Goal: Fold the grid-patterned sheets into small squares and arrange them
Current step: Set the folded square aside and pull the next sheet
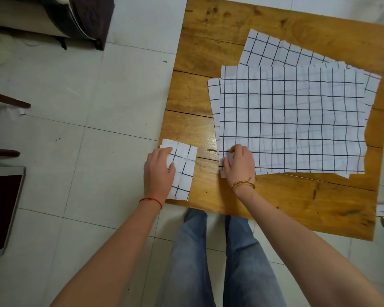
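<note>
A stack of several large white sheets with black grid lines (293,120) lies spread over the right half of the wooden table (208,29). A small folded grid sheet (184,165) sits at the table's near left corner, partly over the edge. My left hand (159,173) rests on the folded sheet, fingers flat on its left side and thumb on top. My right hand (238,165) pinches the near left corner of the top large sheet, fingers curled over that corner.
The table stands on a pale tiled floor (87,107). Dark furniture legs and a framed panel (2,209) are at the far left, a dark bag (82,18) at the top left. My jeans-clad legs (215,262) are below the table's near edge.
</note>
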Motion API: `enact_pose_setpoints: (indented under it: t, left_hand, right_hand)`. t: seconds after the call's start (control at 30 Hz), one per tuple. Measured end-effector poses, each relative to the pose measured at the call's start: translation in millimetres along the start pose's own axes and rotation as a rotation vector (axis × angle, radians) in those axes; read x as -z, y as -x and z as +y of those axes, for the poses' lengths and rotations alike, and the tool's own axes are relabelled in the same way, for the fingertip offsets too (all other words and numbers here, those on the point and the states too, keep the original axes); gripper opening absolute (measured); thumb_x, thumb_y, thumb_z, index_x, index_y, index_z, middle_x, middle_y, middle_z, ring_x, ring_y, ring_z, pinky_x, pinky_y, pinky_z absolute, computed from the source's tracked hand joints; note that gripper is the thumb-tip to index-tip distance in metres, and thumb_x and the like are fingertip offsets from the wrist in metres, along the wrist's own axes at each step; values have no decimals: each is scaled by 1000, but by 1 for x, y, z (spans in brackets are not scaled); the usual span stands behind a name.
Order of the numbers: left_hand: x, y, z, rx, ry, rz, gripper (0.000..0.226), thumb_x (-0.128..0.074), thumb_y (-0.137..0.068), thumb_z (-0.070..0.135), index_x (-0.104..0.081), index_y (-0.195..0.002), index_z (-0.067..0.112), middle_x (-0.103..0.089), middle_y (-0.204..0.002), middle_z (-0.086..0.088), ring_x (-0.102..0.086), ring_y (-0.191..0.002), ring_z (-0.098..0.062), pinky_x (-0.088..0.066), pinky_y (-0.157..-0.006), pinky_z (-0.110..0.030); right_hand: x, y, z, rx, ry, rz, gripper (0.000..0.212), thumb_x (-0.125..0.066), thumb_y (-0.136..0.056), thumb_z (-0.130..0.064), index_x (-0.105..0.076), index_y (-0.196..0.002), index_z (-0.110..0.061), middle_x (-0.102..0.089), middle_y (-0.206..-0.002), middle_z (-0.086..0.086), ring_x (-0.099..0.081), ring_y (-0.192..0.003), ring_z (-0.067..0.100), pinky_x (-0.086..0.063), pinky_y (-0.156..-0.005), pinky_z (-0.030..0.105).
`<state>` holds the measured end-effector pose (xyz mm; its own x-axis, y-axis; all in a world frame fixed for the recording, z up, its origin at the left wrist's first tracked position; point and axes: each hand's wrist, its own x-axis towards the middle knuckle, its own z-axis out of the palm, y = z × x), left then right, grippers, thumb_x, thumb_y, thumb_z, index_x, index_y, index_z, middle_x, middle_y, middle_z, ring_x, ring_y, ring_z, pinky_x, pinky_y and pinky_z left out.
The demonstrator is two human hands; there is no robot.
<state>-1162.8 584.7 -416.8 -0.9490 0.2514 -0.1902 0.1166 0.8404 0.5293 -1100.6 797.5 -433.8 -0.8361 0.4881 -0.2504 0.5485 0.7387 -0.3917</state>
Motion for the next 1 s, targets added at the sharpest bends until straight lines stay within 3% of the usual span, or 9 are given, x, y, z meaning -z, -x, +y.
enact_pose_setpoints:
  t: [0.2, 0.4, 0.63, 0.7, 0.77, 0.87, 1.0]
  left_hand:
    - [-27, -8, 42, -176, -15, -143, 37, -59, -88, 9, -57, -124, 16, -58, -121, -2, -49, -114, -18, -43, -97, -32]
    - [-44, -11, 72, -237, -41, -206, 40, -59, -88, 9, -56, -126, 18, -56, -121, 2, -47, -115, -14, -33, -97, -22]
    - [-50, -21, 109, -348, -60, -233, 55, -59, -82, -2, -54, -132, 21, -52, -125, 1, -44, -115, -17, -43, -97, -31]
    - [-51, -25, 125, -356, -52, -240, 51, -62, -81, -1, -58, -126, 23, -50, -126, 1, -42, -118, -19, -43, -95, -33]
    - [-49, -31, 144, -355, -59, -233, 32, -66, -82, 9, -65, -110, 25, -49, -125, 3, -40, -119, -18, -44, -92, -35]
    - [-41, -38, 177, -396, -91, -229, 10, -66, -84, 22, -67, -94, 24, -49, -124, 5, -36, -121, -16, -41, -97, -37]
    - [-22, -44, 219, -459, -111, -278, 14, -63, -84, 22, -67, -97, 26, -52, -116, 9, -38, -118, -13, -27, -100, -29]
  right_hand:
    - [-3, -2, 28, 20, 34, -155, 35, -68, -81, -30, -50, -107, -15, -52, -103, 5, -48, -94, 21, -45, -84, 34]
    - [1, -9, 36, 67, 11, -179, 9, -57, -89, -17, -54, -97, -13, -56, -96, 5, -49, -90, 23, -42, -80, 32]
    - [32, -18, 58, 153, -266, -251, 4, -53, -91, -18, -55, -88, -19, -57, -83, -5, -50, -81, 14, -46, -74, 31]
    - [52, -20, 61, 191, -334, -273, 7, -55, -90, -17, -53, -85, -22, -56, -80, -7, -50, -79, 12, -44, -70, 29]
    - [76, -21, 66, 227, -376, -258, 9, -55, -88, -16, -52, -84, -23, -55, -79, -8, -48, -77, 10, -38, -68, 26]
    - [118, -19, 74, 265, -398, -208, 8, -54, -86, -31, -51, -86, -24, -54, -79, -8, -48, -76, 10, -39, -66, 26]
    - [165, -20, 76, 352, -248, -159, 41, -57, -78, -55, -52, -102, -22, -53, -85, -6, -49, -78, 12, -42, -67, 24]
